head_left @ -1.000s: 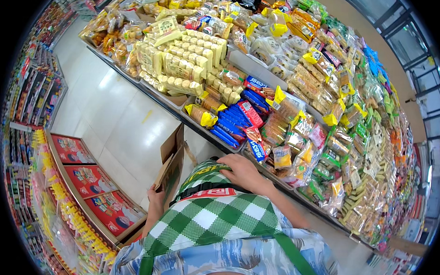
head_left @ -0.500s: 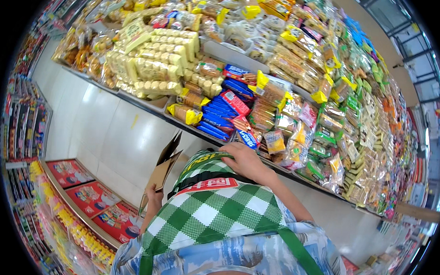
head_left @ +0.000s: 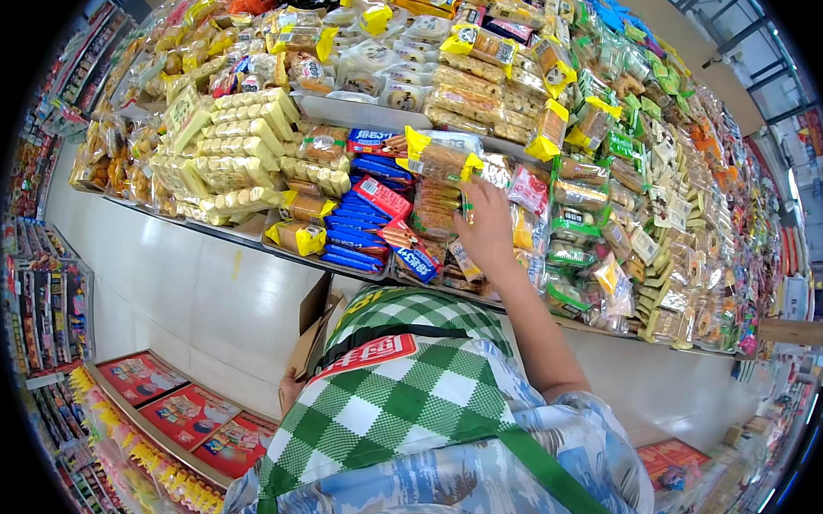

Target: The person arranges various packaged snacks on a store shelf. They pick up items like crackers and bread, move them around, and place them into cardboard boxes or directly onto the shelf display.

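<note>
My right hand (head_left: 487, 225) reaches over the snack display, thumb and fingers apart. Its fingertips are at the right end of a clear bread packet (head_left: 442, 162) with yellow ends. Below that packet lies a stack of brown snacks (head_left: 436, 206) in clear wrapping, close to my thumb. Down at my left side, partly hidden by the apron, my left hand (head_left: 291, 386) grips an opened brown cardboard box (head_left: 310, 324) by its lower part. Blue packets (head_left: 351, 229) and a red packet (head_left: 380, 199) lie left of my right hand.
Pale yellow wrapped rolls (head_left: 243, 142) are piled to the left. Green-ended packets (head_left: 574, 225) fill the right side. The display's dark front edge (head_left: 294, 256) runs in front of my apron (head_left: 407, 393). Red printed panels (head_left: 184, 417) stand at lower left beside the tiled floor (head_left: 175, 285).
My right hand has moved from the apron at the display's edge forward onto the packets. My left hand still holds the box, lower down. The view has turned, shifting the display leftward.
</note>
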### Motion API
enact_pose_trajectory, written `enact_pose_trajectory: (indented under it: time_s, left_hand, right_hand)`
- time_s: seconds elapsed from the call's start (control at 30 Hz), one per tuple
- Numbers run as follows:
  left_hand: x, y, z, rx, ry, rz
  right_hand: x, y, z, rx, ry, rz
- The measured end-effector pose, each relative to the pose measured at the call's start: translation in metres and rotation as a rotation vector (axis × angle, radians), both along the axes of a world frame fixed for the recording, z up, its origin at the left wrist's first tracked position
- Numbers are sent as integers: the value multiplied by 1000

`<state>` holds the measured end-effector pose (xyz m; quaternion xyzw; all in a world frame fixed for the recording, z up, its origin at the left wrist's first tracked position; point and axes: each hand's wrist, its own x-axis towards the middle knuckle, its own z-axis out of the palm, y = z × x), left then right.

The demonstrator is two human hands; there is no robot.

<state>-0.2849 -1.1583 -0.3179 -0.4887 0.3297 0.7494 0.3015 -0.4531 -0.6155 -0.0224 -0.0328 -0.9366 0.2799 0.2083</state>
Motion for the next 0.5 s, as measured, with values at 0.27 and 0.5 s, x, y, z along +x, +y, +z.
enact_pose_trajectory:
  time_s: [0.27,0.5]
  left_hand:
    - [23,20,18,-92,-41,164]
    - [20,29,8,-161,-54,109]
  right_hand:
    - [-61,14,-22,216,51,-27]
    - [-69,43,-17,-14,-25,41]
